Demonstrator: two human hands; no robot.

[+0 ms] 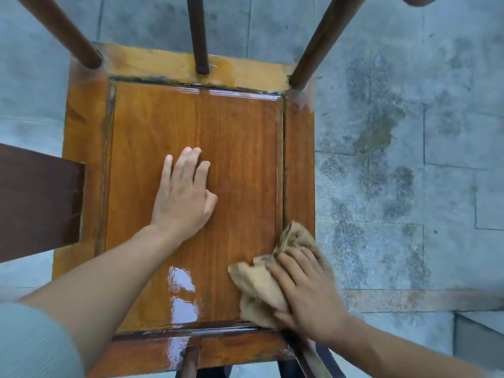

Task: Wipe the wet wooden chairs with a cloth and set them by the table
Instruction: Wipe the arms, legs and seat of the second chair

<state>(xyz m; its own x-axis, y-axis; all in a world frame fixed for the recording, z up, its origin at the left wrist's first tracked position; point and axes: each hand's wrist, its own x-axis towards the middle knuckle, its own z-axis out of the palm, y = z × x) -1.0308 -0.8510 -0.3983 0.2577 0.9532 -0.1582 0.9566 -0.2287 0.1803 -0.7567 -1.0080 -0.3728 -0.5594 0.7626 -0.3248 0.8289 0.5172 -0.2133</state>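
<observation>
Right now you are looking straight down on the wooden chair, its square orange-brown seat filling the middle of the view. Your left hand lies flat on the seat panel, palm down, fingers together and stretched out, gripping nothing. Your right hand presses down on the tan cloth at the near right corner of the seat; the fingers are spread over the bunched fabric rather than closed around it, and the cloth sticks out past your fingertips toward the seat's right rail.

Water still sits on the wood — a bright glossy patch shines just left of the cloth along the near edge, and a thin wet sheen runs along the far edge of the inset panel. Three dark round spindles rise from the far rail of the seat toward the top of the view. A dark brown slat crosses the left side, overlapping the seat's left edge.

Around the chair lies a grey paved floor with darker damp blotches to the right. A pale green sleeve covers your left upper arm — the forearm is bare.
</observation>
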